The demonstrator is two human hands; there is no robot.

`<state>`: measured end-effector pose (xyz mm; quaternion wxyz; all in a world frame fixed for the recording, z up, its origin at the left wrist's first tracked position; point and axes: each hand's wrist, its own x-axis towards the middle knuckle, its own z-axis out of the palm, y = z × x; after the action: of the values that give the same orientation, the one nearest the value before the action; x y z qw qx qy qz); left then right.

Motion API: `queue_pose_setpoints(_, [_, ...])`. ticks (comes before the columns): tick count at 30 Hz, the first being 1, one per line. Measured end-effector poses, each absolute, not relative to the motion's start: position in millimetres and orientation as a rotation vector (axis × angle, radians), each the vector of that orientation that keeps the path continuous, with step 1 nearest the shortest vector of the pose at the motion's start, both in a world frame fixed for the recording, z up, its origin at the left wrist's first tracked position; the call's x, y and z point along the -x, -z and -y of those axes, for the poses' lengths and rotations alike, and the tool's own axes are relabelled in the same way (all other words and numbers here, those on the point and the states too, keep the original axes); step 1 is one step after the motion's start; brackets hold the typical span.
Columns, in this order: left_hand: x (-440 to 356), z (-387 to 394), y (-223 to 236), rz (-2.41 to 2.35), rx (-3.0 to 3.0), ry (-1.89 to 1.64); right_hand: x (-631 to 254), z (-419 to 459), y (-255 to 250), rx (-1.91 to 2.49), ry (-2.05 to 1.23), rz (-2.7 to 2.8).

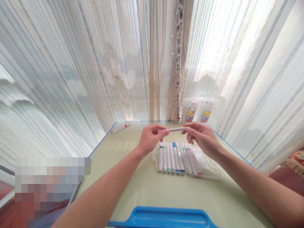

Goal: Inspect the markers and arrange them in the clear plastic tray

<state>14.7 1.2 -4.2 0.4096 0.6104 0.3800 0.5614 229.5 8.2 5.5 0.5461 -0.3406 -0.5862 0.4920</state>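
Between my two hands a white marker [176, 129] is held level above the table. My left hand [152, 138] pinches its left end with thumb and fingers. The right end sits in the closed fingertips of my right hand [201, 136]. Just below lies an open clear plastic case [211, 173] with several white markers [174, 158] side by side in it, their ends showing black, green, blue, purple and pink. The right part of the case lies partly beneath my right hand. Farther off at the left, a single marker [121, 129] with a red band lies on the table.
The pale green table [114, 177] has a blue edge and a blue moulded tray [169, 218] at its near side. Two clear cases [190, 110] with labels stand at the back right. Sheer striped curtains [128, 63] hang behind. A pixelated area covers the lower left.
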Motion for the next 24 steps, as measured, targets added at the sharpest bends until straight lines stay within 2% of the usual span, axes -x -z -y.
queue_pose_setpoints(14, [-12.9,-1.7,1.2,-0.697,-1.252,-1.325,-232.9,-12.9,-4.1,0.779,-1.186,1.341])
queue_pose_setpoints(24, [-13.7,-1.3,2.0,-0.939,-1.46,-1.392,-231.4,-13.1,-1.8,0.784,-1.203,1.389])
